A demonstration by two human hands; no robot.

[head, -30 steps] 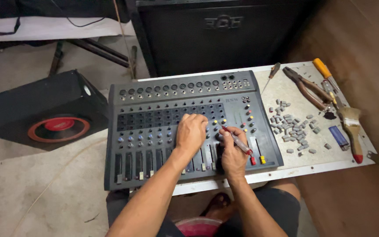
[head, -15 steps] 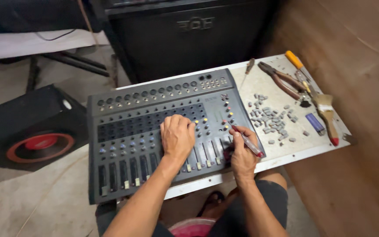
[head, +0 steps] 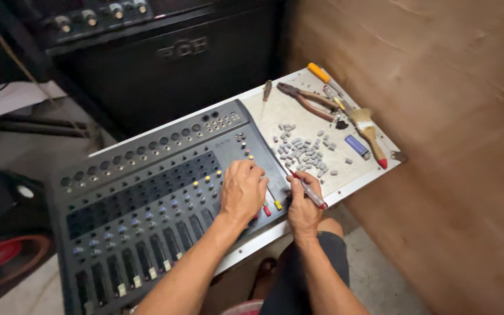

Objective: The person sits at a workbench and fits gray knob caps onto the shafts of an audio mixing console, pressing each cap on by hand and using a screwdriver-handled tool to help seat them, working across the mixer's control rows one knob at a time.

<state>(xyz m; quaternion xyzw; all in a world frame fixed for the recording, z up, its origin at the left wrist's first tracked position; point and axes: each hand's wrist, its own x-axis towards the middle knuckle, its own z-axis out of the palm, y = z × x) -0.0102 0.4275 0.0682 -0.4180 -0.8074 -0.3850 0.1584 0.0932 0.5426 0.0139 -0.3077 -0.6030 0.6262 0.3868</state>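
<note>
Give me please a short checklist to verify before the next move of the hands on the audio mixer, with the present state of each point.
1. Left hand lies flat on the audio mixer and steadies it: ok.
2. Right hand grips the red-tipped screwdriver firmly: ok.
3. Screwdriver tip sits at the mixer's right edge: cannot tell, the fingers hide it.
4. Loose grey knob caps lie in a heap on the white board, away from the hands: ok.
5. Pliers and paintbrush lie on the board within reach: ok.
6. Mixer fully supported: cannot tell, its near edge seems to overhang.
</note>
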